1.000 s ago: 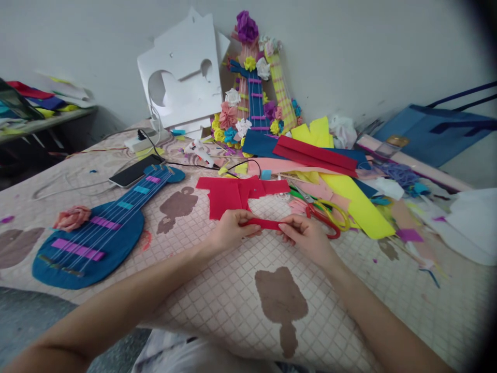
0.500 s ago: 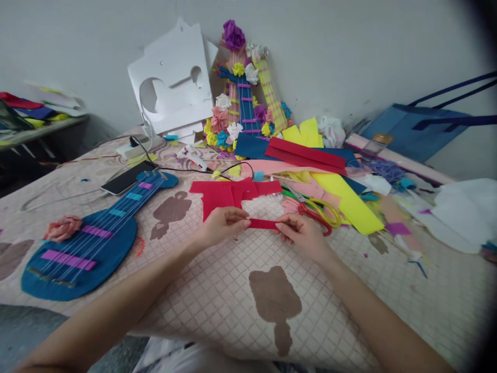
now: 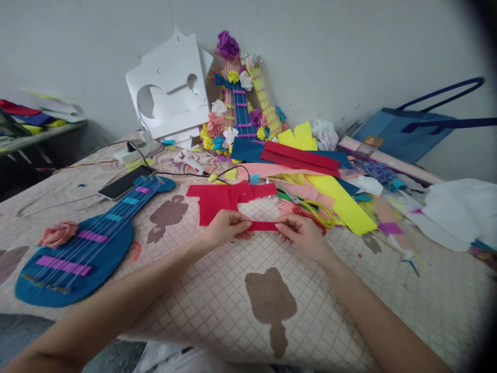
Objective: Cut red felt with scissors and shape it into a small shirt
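A narrow red paper strip (image 3: pixel 264 226) is stretched level between my two hands, just above the patterned tablecloth. My left hand (image 3: pixel 229 226) pinches its left end between thumb and fingers. At the other end, my right hand (image 3: pixel 298 231) grips the strip the same way. Right behind my hands lie cut red paper pieces (image 3: pixel 215 201), some overlapping. Scissors with yellow and red handles (image 3: pixel 316 212) rest beyond my right hand. To the left lies a blue toy guitar (image 3: pixel 104 233) with white strings, purple and light-blue bars and a pink paper rose (image 3: pixel 58 234).
Behind the red pieces are a glue gun (image 3: pixel 190 160), a black phone (image 3: pixel 123 182), a power strip (image 3: pixel 135 152) and stacked coloured paper (image 3: pixel 303 158). Flower-decked paper guitars (image 3: pixel 244 103) and a white foam board (image 3: pixel 166 88) lean at the wall. A blue bag (image 3: pixel 404 134) stands right.
The view has shifted slightly, so the table's things sit a little further left. My left hand has moved slightly along the strip; both hands still hold it.
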Demonstrator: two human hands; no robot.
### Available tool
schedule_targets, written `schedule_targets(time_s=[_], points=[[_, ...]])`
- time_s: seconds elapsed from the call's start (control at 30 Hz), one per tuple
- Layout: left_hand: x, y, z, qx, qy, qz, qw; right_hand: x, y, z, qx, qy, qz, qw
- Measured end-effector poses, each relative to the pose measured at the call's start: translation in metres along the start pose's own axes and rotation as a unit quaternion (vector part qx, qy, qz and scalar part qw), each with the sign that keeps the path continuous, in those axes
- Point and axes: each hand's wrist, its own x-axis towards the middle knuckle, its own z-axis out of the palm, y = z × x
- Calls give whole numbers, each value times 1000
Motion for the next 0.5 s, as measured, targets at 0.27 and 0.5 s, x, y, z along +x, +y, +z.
schedule_targets(time_s=[0.27,0.5], points=[[16,11,1,-66,30,-12,997,5,19,-56,-228,144,0,963],[65,38,41,-180,-31,-43,982,6,46,-80,-409,135,54,901]])
